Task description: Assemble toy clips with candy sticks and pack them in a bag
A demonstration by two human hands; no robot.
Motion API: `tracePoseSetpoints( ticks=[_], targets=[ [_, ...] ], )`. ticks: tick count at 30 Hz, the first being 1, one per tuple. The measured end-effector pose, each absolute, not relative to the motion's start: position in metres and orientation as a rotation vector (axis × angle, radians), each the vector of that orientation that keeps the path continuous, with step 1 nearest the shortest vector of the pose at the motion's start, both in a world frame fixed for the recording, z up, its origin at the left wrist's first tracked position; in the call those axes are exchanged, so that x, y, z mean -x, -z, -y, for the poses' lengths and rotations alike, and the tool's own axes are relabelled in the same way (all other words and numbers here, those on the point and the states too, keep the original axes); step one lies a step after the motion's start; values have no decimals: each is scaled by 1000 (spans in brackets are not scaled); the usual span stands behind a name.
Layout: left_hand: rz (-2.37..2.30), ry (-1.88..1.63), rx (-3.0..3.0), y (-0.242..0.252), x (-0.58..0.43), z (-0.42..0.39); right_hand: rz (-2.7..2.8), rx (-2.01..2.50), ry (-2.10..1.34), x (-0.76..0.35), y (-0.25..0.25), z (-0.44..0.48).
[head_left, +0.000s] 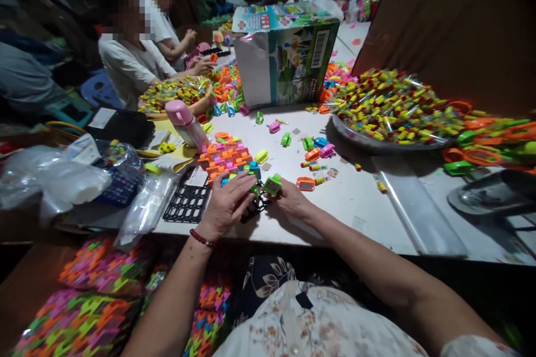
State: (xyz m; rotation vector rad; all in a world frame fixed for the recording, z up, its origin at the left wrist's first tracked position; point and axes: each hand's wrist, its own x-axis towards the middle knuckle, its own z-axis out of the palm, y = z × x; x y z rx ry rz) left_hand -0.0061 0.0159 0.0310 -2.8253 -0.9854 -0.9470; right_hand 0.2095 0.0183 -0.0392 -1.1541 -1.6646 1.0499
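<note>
At frame centre, the right hand (pixel 293 198) pinches a green plastic piece (pixel 273 184) above the black grid frame (pixel 256 207). The left hand (pixel 226 204) clamps the frame to the table (pixel 355 201). The piece appears light, rigid and smooth; grip its side walls.
</note>
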Motion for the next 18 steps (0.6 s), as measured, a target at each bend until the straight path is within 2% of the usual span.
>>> tracePoseSetpoints(
  ticks=[4, 18],
  targets=[
    [988, 949, 2827, -31, 6, -15, 1846, 1109, -892, -202, 44, -33],
    [1009, 945, 2864, -37, 4, -29, 1993, 1079, -927, -211, 28, -42]
  ],
)
